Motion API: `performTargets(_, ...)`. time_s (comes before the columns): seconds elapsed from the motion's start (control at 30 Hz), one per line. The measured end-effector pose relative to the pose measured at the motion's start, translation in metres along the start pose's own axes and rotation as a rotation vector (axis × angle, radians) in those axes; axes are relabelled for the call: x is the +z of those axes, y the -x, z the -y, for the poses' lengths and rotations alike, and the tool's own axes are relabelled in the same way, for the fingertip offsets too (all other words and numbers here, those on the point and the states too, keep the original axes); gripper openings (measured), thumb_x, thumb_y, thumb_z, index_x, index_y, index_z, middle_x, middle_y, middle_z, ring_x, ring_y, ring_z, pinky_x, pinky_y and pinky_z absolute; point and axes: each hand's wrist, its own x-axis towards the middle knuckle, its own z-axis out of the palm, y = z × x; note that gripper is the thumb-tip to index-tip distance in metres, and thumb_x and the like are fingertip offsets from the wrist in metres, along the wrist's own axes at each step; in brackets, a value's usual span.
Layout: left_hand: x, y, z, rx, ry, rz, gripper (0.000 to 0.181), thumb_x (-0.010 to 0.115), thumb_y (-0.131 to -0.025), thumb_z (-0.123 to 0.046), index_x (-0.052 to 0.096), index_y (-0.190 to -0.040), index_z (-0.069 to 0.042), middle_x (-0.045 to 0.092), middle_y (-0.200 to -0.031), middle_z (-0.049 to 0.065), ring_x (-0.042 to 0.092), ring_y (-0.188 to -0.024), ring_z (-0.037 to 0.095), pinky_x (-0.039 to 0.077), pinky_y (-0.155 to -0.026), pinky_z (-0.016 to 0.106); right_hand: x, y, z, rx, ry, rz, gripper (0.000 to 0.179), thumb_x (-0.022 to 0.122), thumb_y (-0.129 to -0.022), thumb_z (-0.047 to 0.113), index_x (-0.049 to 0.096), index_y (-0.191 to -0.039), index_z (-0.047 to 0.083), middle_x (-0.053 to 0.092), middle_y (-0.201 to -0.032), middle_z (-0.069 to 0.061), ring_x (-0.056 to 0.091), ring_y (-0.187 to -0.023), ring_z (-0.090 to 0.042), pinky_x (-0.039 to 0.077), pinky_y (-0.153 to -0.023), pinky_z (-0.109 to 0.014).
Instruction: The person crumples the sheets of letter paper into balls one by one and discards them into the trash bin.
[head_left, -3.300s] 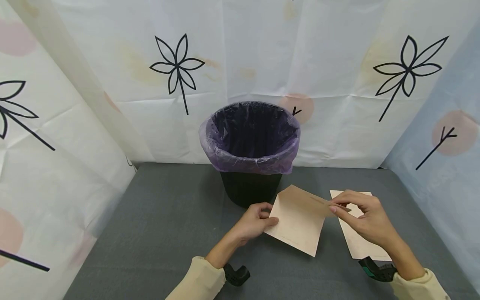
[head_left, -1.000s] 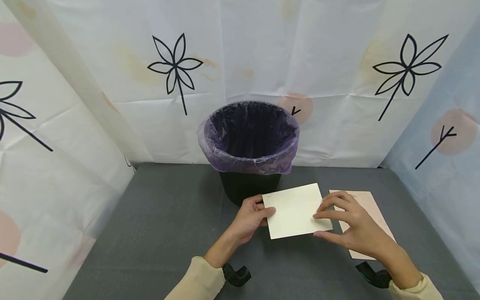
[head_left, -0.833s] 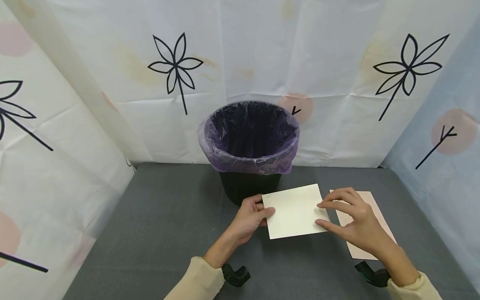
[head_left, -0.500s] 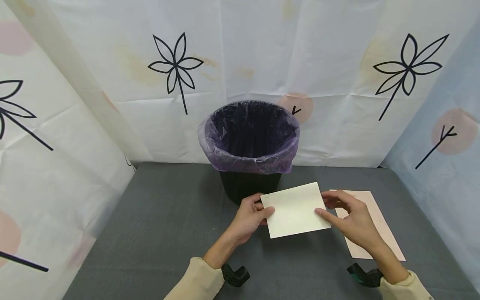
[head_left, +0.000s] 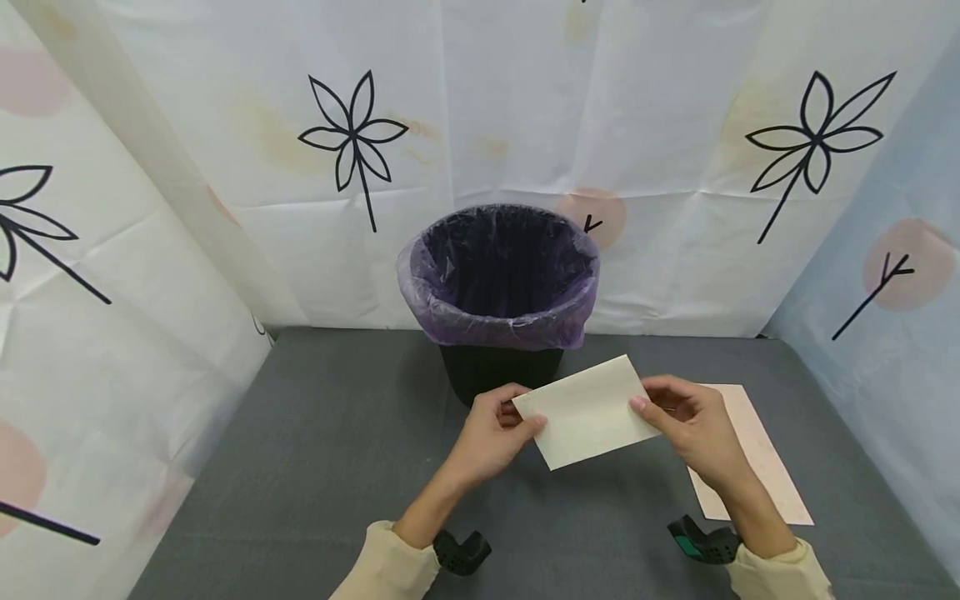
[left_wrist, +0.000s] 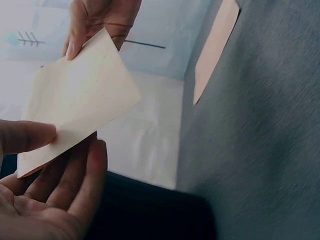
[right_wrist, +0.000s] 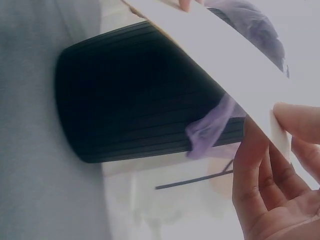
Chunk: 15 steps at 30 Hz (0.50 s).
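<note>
A cream paper card (head_left: 588, 412) is held up in front of the bin, tilted with its right side higher. My left hand (head_left: 487, 437) pinches its left end, thumb on the face and fingers behind. At the other end, my right hand (head_left: 693, 425) grips the edge the same way. The left wrist view shows the card (left_wrist: 82, 95) between the left thumb (left_wrist: 30, 136) and the fingers beneath. In the right wrist view the card (right_wrist: 225, 55) runs diagonally, its lower end between thumb and fingers. A second, pinkish card (head_left: 757, 458) lies flat on the table, partly behind my right hand.
A black bin (head_left: 495, 371) with a purple plastic liner (head_left: 498, 329) over its rim stands at the back of the grey table (head_left: 322, 467). White printed cloth (head_left: 517, 100) hangs behind and along both sides.
The card was first partly folded with its pinkish side showing; now its cream face shows. My right hand let go, then took its right edge again. Both hands have tilted it slightly.
</note>
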Motion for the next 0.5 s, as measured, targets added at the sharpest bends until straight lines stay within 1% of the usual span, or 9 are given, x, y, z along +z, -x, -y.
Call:
performTargets(0.1,-0.006,0.002,-0.01,0.038,-0.085,-0.009,0.02,0.07,-0.094,-0.002,0.069,-0.114,0.004,0.072,-0.105,0.019,0.072,-0.082,0.022,0.057,-0.069,0.026,0.002,-0.005,0.007,-0.031,-0.003,0.02,0.018,0.069,-0.091,-0.01,0.071,-0.108,-0.007,0.072,-0.094,-0.002,0.069,-0.075,-0.014,0.056,-0.066,-0.024)
performTargets(0.2,-0.011,0.005,-0.021,0.067,-0.159,-0.033,0.018,0.071,-0.095,-0.005,0.071,-0.112,0.0,0.073,-0.105,0.013,0.071,-0.082,0.019,0.057,-0.066,0.027,0.005,-0.011,0.015,-0.063,-0.006,0.065,0.018,0.07,-0.092,-0.008,0.072,-0.109,-0.003,0.073,-0.095,-0.003,0.069,-0.076,-0.015,0.056,-0.066,-0.025)
performTargets(0.33,-0.017,0.006,-0.036,0.107,-0.223,-0.056,0.015,0.072,-0.095,-0.008,0.072,-0.11,-0.005,0.073,-0.103,0.006,0.071,-0.085,0.015,0.058,-0.07,0.03,0.01,-0.02,0.026,-0.117,-0.012,0.134,0.019,0.069,-0.092,-0.007,0.073,-0.108,0.001,0.072,-0.095,-0.007,0.069,-0.077,-0.017,0.056,-0.066,-0.026)
performTargets(0.43,-0.02,0.006,-0.046,0.143,-0.248,-0.057,0.015,0.073,-0.094,-0.008,0.073,-0.109,-0.006,0.073,-0.101,0.004,0.071,-0.083,0.014,0.059,-0.071,0.031,0.014,-0.028,0.034,-0.165,-0.009,0.178,0.02,0.069,-0.092,-0.007,0.074,-0.108,0.004,0.072,-0.095,-0.009,0.068,-0.077,-0.018,0.056,-0.067,-0.026)
performTargets(0.5,-0.023,0.005,-0.05,0.162,-0.265,-0.057,0.014,0.073,-0.094,-0.007,0.073,-0.108,-0.005,0.073,-0.099,0.004,0.071,-0.08,0.013,0.059,-0.069,0.031,0.017,-0.033,0.039,-0.197,-0.004,0.202,0.021,0.07,-0.091,-0.008,0.074,-0.108,0.005,0.071,-0.095,-0.009,0.067,-0.077,-0.018,0.056,-0.067,-0.026)
